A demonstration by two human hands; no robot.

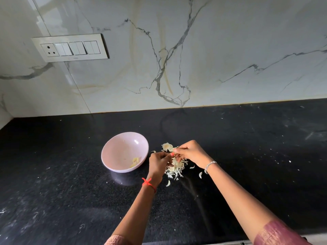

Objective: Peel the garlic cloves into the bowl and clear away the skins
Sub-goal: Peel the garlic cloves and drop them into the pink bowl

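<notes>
Fingertips (178, 150) of the right hand (190, 152) and the left hand (159, 161) meet, curled, and pinch a small pale piece between them, probably a garlic clove (174, 148); most of it is hidden. Directly beneath lies the pile of skins (177, 167) on the black countertop (247, 165), with loose skins scattered nearby. Just left of the left hand stands the pink bowl (109, 147), containing a few peeled cloves (135, 161).

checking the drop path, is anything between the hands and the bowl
Nothing visible. The left hand and right hand pinch a garlic clove above the skin pile, just right of the bowl. Only bare counter separates them, and the bowl's mouth is open.
</notes>
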